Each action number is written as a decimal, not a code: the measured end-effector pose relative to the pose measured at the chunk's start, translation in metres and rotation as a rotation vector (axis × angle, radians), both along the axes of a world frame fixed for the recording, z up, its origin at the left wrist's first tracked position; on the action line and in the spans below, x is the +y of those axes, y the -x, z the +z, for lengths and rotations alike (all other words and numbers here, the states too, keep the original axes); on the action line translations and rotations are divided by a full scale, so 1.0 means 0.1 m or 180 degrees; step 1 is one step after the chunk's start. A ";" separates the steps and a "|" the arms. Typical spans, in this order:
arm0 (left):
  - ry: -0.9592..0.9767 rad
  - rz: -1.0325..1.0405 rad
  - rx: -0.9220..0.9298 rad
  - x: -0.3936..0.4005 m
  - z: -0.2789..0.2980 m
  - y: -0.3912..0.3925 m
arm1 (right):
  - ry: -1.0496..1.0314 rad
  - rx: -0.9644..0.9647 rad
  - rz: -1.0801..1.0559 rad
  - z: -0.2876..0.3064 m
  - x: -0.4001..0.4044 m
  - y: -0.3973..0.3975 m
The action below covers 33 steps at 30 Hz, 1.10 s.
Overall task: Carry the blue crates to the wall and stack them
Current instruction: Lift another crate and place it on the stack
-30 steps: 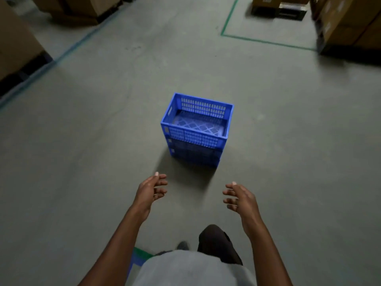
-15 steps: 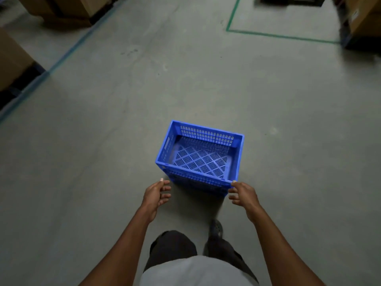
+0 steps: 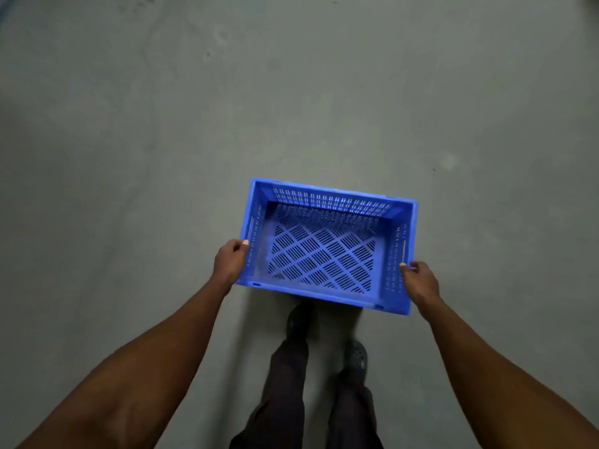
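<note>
Blue crate stood on the floor before the person's feet, left hand and right hand gripping its short sides; lifting level would serve best.

Blue crate, open side up, seen from above.
Rectangular, moulded plastic, with slotted walls and a base pierced by slots in a diamond lattice; nothing inside. Long sides running across the view, slightly skewed, far-left corner higher in the picture than far-right. Held at both short ends, over grey concrete, just ahead of two shoes.
</note>
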<state>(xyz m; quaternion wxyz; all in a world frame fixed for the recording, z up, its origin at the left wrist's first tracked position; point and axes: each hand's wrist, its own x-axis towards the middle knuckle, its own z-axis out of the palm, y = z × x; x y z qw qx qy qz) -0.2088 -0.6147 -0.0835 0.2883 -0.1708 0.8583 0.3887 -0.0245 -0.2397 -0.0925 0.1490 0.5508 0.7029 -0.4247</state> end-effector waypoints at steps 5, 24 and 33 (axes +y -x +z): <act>0.0659 -0.0563 0.0278 0.05 -0.56 0.56 | -0.0156 -0.0248 0.0160 -0.57 0.16 0.32; -0.0630 0.0170 -0.0312 0.10 -0.89 1.09 | 0.0775 0.0788 -0.1218 -0.66 0.57 0.48; -0.1026 0.0076 0.0152 0.19 0.82 1.15 | 0.1060 0.1158 -0.1358 0.98 0.56 0.30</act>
